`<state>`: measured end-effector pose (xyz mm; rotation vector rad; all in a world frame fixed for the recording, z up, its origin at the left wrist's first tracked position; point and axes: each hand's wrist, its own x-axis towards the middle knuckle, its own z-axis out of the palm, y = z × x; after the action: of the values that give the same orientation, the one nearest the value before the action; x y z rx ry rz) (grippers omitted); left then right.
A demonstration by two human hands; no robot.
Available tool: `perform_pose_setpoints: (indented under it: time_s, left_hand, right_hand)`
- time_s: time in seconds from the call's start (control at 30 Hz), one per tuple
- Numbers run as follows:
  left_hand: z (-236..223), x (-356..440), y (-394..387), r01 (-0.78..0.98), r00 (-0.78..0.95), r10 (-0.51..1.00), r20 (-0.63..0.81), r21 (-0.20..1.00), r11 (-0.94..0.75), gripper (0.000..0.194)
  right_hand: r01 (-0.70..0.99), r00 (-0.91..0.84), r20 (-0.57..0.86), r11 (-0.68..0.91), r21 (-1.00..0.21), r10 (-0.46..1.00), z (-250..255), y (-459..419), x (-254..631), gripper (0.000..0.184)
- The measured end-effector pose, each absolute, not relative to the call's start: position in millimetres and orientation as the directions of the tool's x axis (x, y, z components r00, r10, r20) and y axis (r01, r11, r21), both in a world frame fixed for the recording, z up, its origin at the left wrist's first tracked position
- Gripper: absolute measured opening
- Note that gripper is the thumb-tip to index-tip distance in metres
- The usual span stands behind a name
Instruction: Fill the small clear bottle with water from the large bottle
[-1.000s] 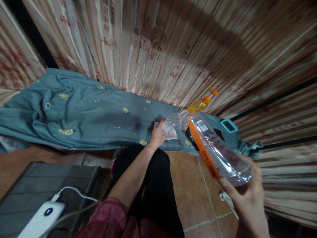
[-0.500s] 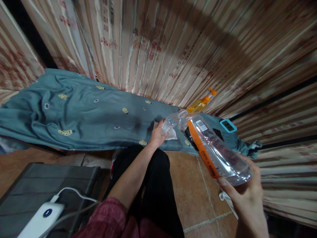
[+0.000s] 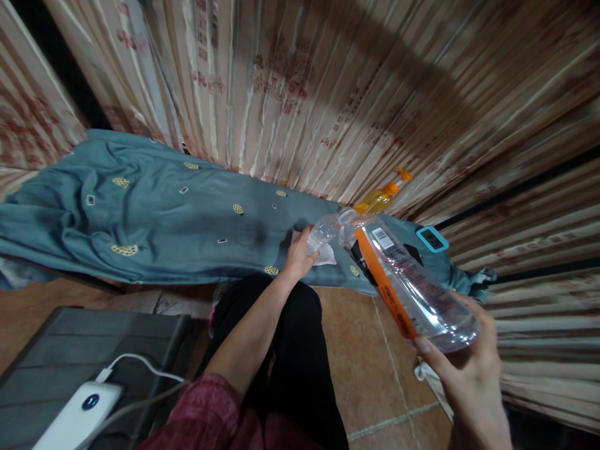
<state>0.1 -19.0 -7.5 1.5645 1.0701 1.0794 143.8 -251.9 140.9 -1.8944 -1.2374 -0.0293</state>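
Green cloth (image 3: 201, 219) behind. Right hand (image 3: 475, 362) grips large bottle (image 3: 407, 281) by its base, long axis slanting forward-left; neck at small bottle (image 3: 324, 230) in left hand (image 3: 299, 255).

Dim light; shadow crosses the far curtain (image 3: 300, 94), glare streaks the large bottle (image 3: 407, 281), its print (image 3: 424, 284) apparently blurred.

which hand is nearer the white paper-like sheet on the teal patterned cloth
Left. The left hand overlaps the white paper-like sheet in view, though contact is unclear; the right hand is farther to the right, around the base of the clear orange-labelled plastic bottle.
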Motion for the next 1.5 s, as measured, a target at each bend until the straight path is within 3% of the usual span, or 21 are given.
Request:
perform_pose_setpoints:
  time_s: [1.5]
  left_hand:
    - [-6.2,0.1,-19.1,0.122,0.237,0.961,0.141,0.977,-0.174,0.075]
  right_hand:
    - [0.743,0.518,0.406,-0.161,-0.65,0.753,140.3,-253.4,146.5,0.086]
